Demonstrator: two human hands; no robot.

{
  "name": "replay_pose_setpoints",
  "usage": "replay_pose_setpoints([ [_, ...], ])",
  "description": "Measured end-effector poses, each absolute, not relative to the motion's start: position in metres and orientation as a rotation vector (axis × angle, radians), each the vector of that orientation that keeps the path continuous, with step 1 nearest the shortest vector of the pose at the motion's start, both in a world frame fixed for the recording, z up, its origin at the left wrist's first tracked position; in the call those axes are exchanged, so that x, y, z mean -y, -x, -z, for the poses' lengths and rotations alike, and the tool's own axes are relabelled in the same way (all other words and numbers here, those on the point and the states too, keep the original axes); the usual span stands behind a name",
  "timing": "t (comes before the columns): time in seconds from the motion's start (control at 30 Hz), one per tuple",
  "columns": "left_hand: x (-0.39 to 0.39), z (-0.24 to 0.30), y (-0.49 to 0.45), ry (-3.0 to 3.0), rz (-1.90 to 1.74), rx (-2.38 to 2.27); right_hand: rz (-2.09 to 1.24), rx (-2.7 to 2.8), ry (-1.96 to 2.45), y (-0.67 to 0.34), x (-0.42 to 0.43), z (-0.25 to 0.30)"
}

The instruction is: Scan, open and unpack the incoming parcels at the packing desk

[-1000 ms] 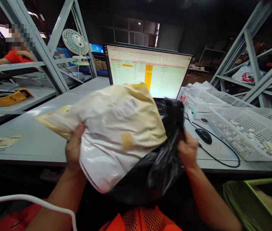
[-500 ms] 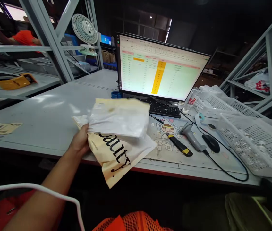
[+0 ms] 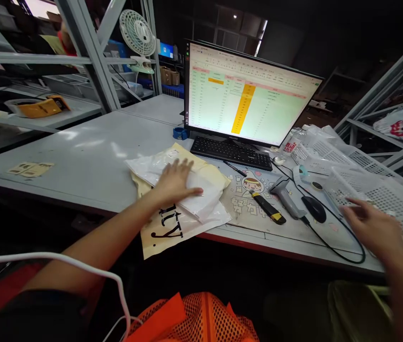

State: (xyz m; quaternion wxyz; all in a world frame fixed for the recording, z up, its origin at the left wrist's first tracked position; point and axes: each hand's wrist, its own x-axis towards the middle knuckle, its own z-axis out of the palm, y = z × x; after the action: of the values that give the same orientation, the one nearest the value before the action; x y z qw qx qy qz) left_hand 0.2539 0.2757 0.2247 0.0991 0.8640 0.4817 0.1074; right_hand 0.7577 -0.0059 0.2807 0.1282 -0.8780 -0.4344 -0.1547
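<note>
My left hand (image 3: 175, 181) lies flat with spread fingers on a white plastic parcel (image 3: 201, 202). That parcel rests on a cream mailer bag with black lettering (image 3: 164, 232) at the near edge of the grey table (image 3: 83, 161). My right hand (image 3: 374, 229) hovers open and somewhat blurred at the right, above the table edge near the mouse cable and a white mesh basket (image 3: 392, 202). It holds nothing. A grey barcode scanner (image 3: 284, 194), a black mouse (image 3: 314, 209) and a yellow-and-black utility knife (image 3: 267, 208) lie between my hands.
A lit monitor (image 3: 249, 97) and black keyboard (image 3: 230, 152) stand behind the parcels. More white mesh baskets (image 3: 324, 152) fill the right side. A clip fan (image 3: 137, 35) and grey shelving (image 3: 94, 52) stand at the left, with paper labels (image 3: 30, 168) near the table's left edge.
The black bag is gone from view. My left hand has laid the cream mailer and white parcel on the table and rests flat on them. My right hand came back into view at the right.
</note>
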Motion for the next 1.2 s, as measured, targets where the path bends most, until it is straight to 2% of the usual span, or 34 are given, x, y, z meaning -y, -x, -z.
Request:
replay_pose_setpoints([
  [0.1, -0.273, -0.211, -0.284, -2.587, -0.038, -1.334, 0.120, 1.408, 2.565, -0.732, -0.074, -0.260],
  [0.2, -0.278, -0.215, -0.275, -2.627, -0.100, -1.273, -0.025, 1.425, 2.713, -0.714, -0.130, -0.236],
  [0.37, -0.246, -0.238, -0.249, -2.765, -0.357, -0.654, -0.163, 1.419, 2.774, -0.702, -0.158, -0.214],
  [0.5, -0.204, -0.241, -0.259, -2.627, -0.046, -0.306, -0.112, 1.290, 2.851, -0.688, -0.164, -0.211],
  [0.73, -0.202, -0.217, -0.286, -2.624, -0.073, -0.527, -0.170, 1.393, 2.715, -0.675, -0.161, -0.257],
  [0.87, -0.208, -0.200, -0.298, -2.673, -0.058, -0.447, -0.460, 1.650, 2.344, -0.652, -0.153, -0.305],
  [0.97, -0.209, -0.206, -0.298, -2.659, -0.107, -0.440, -0.637, 1.809, 2.129, -0.619, -0.153, -0.327],
  [1.1, -0.201, -0.221, -0.256, -2.599, -0.366, -0.571, -0.654, 1.946, 2.118, -0.589, -0.159, -0.335],
  [1.2, -0.184, -0.203, -0.195, -2.586, -0.490, -0.795, -0.636, 1.975, 2.088, -0.590, -0.161, -0.331],
])
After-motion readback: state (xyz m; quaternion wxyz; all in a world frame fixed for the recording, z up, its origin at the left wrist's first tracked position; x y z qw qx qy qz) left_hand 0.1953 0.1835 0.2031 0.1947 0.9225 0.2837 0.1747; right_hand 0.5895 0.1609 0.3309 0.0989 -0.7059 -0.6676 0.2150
